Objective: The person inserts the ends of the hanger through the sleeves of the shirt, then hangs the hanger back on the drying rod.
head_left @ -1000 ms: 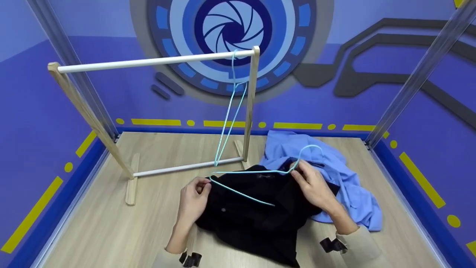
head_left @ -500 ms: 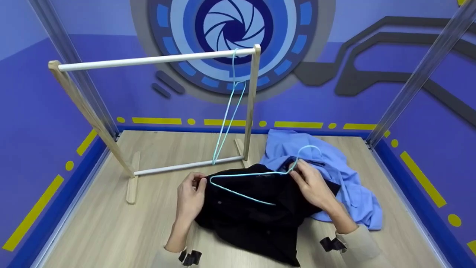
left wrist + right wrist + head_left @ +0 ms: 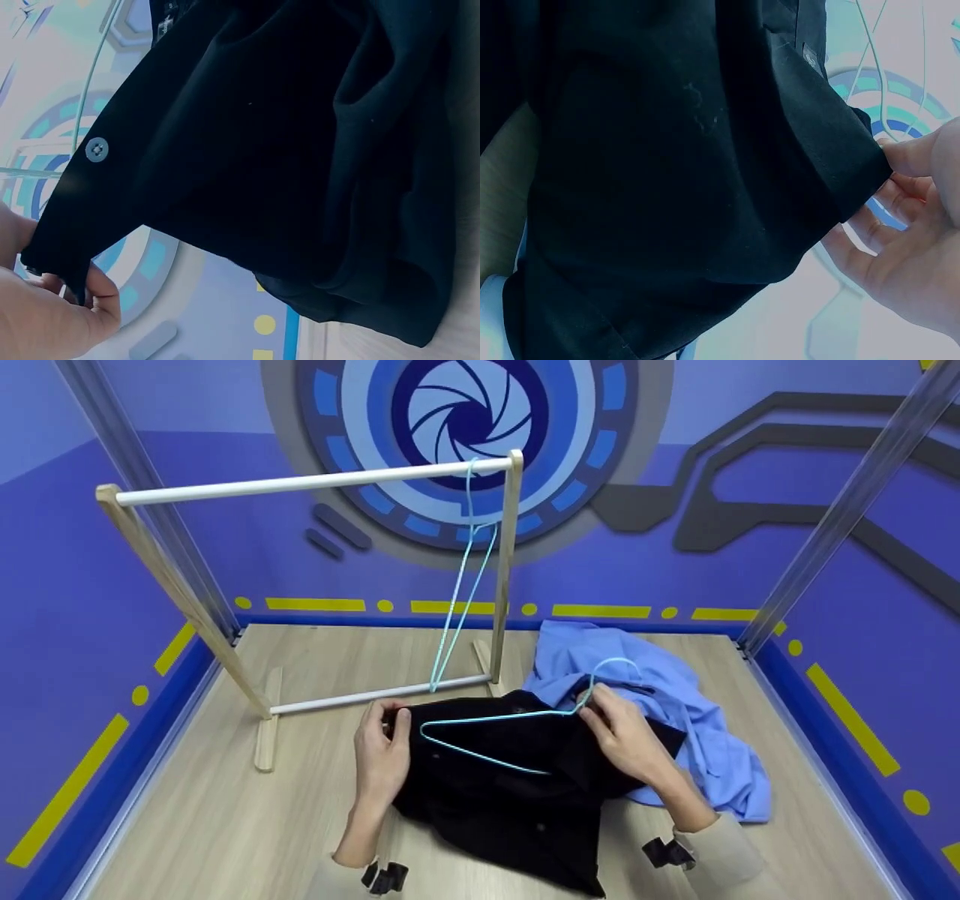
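A black garment with pale buttons spreads across the front of the table. My left hand pinches its upper left corner between thumb and fingers; in the left wrist view a grey button shows close to that corner. My right hand pinches the garment's upper right edge together with the neck of a light blue wire hanger. The hanger's hook rises above that hand, and one arm lies along the garment's upper side. Its far part is hidden by the cloth. In the right wrist view my right thumb presses the cloth edge.
A wooden rack with white rods stands at the back left. From its top rod, near the right post, hangs another light blue hanger. A blue cloth garment lies crumpled behind and right of the black one. Patterned walls enclose the table.
My left hand has slid slightly left and up with the garment's corner, drawing the upper edge out past the hanger's end. My right hand and the hanger have shifted slightly left.
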The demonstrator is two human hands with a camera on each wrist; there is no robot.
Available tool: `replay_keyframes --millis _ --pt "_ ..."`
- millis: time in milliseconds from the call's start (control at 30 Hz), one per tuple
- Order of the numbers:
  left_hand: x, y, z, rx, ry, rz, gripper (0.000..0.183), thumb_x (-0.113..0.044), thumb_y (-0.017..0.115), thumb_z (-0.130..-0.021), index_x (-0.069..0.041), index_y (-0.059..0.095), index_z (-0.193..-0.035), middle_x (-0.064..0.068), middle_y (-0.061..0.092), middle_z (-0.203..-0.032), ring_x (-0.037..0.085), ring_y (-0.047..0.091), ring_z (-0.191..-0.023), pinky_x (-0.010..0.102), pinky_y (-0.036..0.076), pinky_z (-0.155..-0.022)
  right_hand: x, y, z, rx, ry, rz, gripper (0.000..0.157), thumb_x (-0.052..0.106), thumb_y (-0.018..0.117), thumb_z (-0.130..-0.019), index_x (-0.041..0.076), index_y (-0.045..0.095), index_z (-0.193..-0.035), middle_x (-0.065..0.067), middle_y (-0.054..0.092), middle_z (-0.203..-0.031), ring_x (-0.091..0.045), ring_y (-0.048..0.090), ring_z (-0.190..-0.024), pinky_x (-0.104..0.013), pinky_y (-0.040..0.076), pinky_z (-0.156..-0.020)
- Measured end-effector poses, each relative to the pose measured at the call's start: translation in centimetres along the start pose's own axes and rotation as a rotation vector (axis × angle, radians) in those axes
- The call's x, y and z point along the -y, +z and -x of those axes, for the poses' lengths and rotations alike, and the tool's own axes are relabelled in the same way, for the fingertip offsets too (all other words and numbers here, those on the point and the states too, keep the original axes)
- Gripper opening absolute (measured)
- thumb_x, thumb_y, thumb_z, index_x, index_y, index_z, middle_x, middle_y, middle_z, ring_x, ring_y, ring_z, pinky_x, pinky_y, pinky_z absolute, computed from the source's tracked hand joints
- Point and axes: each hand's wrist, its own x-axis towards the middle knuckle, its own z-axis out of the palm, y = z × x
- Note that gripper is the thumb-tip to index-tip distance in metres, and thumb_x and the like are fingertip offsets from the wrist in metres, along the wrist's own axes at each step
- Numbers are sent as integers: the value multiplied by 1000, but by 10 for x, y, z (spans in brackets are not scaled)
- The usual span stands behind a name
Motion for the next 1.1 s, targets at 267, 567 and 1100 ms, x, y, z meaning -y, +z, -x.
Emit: replay_keyframes --millis 267,567,1100 --pt "-9 1 3 -11 28 84 7 -3 65 -100 0 68 -105 8 66 -102 21 59 -95 27 48 -80 2 3 0 16 25 24 14 -2 64 -99 11 61 -94 8 49 -84 -9 46 -72 -29 41 -65" --pt "-18 5 7 13 14 126 8 -5 68 -99 1 70 -104 6 68 -100 18 62 -92 26 50 -81 4 7 0 8 31 53 16 -1 65 -98 13 61 -93 9 48 -83 -10 47 -72 -30 41 -65" --pt "-30 16 23 123 35 174 9 -7 72 -97 -2 72 -104 5 70 -99 19 67 -90 26 56 -77 6 18 0 -66 5 141 21 -3 69 -94 14 58 -88 8 46 -80 -10 45 -68 -30 41 -62"
